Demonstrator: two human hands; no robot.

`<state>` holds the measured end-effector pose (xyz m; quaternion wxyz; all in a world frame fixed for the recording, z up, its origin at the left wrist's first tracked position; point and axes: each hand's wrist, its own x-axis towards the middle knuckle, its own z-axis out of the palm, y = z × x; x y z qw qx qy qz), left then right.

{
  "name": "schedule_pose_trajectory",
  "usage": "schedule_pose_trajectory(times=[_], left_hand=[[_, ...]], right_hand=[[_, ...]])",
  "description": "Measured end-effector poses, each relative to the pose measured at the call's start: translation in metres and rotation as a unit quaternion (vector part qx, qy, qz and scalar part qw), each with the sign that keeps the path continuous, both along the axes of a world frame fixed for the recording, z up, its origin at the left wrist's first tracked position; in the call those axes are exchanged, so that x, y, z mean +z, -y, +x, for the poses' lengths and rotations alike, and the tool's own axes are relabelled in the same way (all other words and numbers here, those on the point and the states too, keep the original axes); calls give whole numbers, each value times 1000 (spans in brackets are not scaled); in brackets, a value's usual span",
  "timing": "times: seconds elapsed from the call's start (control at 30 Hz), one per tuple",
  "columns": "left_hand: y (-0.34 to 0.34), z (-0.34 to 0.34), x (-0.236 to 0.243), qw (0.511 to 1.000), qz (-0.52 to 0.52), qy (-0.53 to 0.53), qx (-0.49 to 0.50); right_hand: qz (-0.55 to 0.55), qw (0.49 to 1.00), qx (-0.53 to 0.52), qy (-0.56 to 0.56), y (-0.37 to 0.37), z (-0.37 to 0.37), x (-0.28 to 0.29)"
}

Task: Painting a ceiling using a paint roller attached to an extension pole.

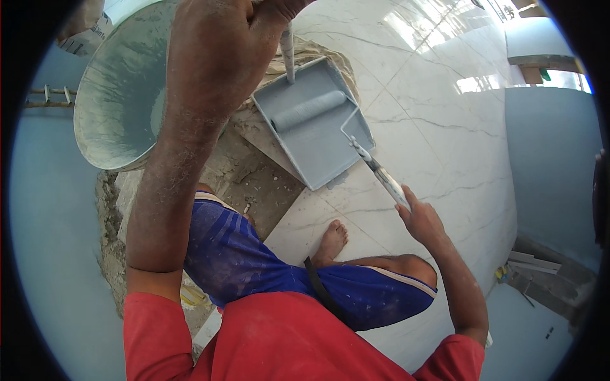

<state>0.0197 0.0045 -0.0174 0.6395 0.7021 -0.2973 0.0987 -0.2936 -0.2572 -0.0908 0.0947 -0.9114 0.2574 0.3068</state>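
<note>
My right hand (420, 218) is closed round the paint-smeared handle of a paint roller (309, 110). The roller's grey-coated sleeve rests in a paint tray (318, 166) with bluish-grey paint on its surface. Close to the camera, my left hand (219, 38) is raised above the tray's far left side, its fingers partly cut off by the upper edge. It looks closed on a pale, paint-streaked stick (288, 58), whose lower end meets the tray's far left rim. Left of my forearm is a large bucket (121, 95), its inner wall coated with grey-green paint.
Glossy white marbled tiles (438, 146) cover the floor, with a bare rough patch (264, 174) near my knee. A crumpled cloth (330, 54) lies behind the tray. Blue-grey walls (57, 209) rise at both sides. Planks and debris (537, 260) lie at the right.
</note>
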Motion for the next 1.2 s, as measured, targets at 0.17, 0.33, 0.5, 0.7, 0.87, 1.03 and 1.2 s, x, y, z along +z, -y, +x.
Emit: schedule_pose_trajectory(times=[0.17, 0.33, 0.5, 0.7, 0.87, 1.03, 1.2], left_hand=[[3, -10, 18, 999, 45, -17, 3], [-4, -3, 8, 998, 51, 17, 35], [1, 1, 1, 997, -19, 57, 45], [2, 8, -3, 999, -10, 45, 1], [2, 2, 1, 999, -34, 24, 18], [-2, 8, -2, 997, -56, -42, -22], [4, 3, -1, 998, -61, 9, 0]], right_hand=[[17, 999, -41, -7, -2, 6, 17], [7, 1000, -12, 12, 12, -42, 64], [-23, 1000, -8, -18, 15, -67, 88], [-51, 994, 7, -93, 17, -81, 88], [-61, 992, 26, -107, 19, -78, 84], [-54, 991, 24, -124, 23, -67, 71], [-43, 992, 25, -120, 25, -70, 60]])
